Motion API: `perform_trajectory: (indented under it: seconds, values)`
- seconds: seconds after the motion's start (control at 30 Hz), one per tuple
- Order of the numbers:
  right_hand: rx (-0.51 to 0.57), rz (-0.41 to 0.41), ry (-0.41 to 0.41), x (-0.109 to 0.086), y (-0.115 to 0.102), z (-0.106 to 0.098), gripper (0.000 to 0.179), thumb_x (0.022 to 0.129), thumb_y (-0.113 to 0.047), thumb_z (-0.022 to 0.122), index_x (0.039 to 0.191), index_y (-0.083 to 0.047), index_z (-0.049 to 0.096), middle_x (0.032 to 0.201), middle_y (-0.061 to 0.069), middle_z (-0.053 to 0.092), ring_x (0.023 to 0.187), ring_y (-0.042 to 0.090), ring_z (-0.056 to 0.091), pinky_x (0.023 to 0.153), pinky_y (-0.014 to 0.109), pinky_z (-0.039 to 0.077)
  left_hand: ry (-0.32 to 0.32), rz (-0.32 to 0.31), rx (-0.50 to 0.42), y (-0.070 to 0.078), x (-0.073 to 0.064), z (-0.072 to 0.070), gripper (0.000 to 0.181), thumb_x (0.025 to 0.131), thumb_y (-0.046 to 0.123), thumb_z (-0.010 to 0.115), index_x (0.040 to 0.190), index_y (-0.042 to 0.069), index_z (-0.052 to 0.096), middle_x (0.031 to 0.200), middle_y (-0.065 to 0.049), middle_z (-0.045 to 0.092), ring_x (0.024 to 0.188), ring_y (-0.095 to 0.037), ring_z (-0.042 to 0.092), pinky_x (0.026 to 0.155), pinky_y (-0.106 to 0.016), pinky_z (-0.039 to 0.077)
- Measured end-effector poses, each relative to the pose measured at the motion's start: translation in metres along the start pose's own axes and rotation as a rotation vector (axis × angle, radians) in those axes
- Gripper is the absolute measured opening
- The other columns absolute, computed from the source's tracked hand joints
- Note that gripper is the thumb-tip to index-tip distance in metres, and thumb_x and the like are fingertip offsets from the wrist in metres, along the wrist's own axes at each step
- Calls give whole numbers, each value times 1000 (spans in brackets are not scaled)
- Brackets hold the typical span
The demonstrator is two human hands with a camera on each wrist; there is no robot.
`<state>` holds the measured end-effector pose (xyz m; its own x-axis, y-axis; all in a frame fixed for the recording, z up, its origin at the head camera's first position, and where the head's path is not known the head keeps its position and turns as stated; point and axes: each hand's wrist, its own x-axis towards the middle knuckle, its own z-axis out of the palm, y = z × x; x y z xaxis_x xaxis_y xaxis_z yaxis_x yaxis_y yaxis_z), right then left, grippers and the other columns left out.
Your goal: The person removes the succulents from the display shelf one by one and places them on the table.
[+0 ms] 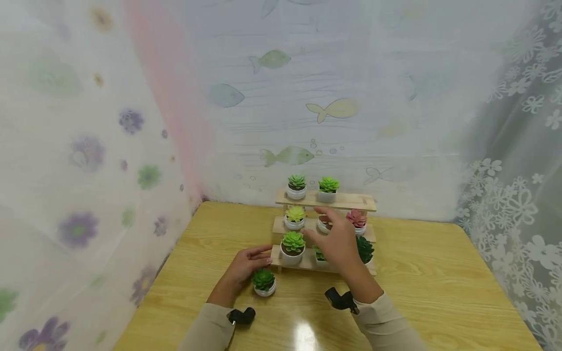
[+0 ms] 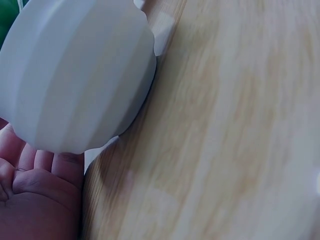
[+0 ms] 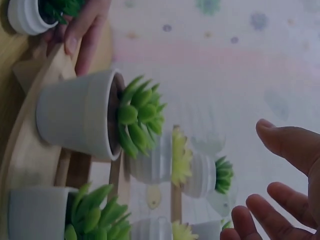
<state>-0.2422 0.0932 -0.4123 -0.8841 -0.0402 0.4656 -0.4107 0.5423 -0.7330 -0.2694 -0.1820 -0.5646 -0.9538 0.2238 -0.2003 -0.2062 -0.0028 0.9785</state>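
A tiered wooden stand (image 1: 347, 200) carries several small potted succulents. My left hand (image 1: 246, 265) touches the left end of the lowest shelf (image 1: 303, 263), fingers extended. Just in front of it, a dark green succulent in a ribbed white pot (image 1: 265, 285) stands on the table; that pot (image 2: 75, 75) looms large in the left wrist view. Above the lower shelves hovers my right hand (image 1: 338, 241), thumb and fingers spread, holding nothing; these fingers (image 3: 285, 215) show apart from the plants. It partly hides a middle-shelf pot (image 1: 325, 224) and a lower square pot (image 1: 321, 257).
Two green succulents (image 1: 296, 186) stand on the top shelf. A yellow-green one (image 1: 294, 217) and a red one (image 1: 356, 220) share the middle shelf. Below are a light green one (image 1: 292, 246) and a dark green one (image 1: 364, 249). Behind the wooden table (image 1: 421, 273) hangs a fish-patterned curtain (image 1: 281, 122).
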Motion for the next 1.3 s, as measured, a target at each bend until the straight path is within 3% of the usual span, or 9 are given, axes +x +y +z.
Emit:
perform_trajectory:
  seconds: [0.23,0.47,0.67,0.97,1.3]
  values:
    - [-1,-13,48,16,11,-8,57,83,-22,90,134,-10,68,129,13,66,116,35,67,91,55,58,-1,5,-3,2,-1,1,53,93,14,79,143,6,63,126,-17,72,101,-17,73,87,-31,61]
    - [-76,15,120,28,24,-8,57,84,-24,89,135,-9,66,132,16,62,114,36,66,99,59,44,17,13,15,4,-2,3,52,94,14,77,143,5,63,128,-18,71,100,-17,73,87,-31,61]
    - [-92,50,158,37,30,-8,68,82,-28,90,139,-6,61,136,19,58,120,39,62,96,57,51,12,10,13,4,-1,2,52,94,14,78,143,7,63,126,-17,72,100,-16,73,86,-31,61]
    - [-40,225,99,50,32,-11,75,86,-33,86,149,-11,51,143,16,51,124,36,58,96,55,54,11,-4,18,-1,0,-1,52,93,17,79,143,8,64,127,-16,72,101,-17,73,86,-31,61]
    - [1,317,101,69,31,-10,87,86,-38,86,156,-12,42,149,18,46,132,36,55,99,56,52,1,25,4,-1,1,0,52,94,14,78,143,5,63,126,-18,72,100,-16,73,86,-31,61]
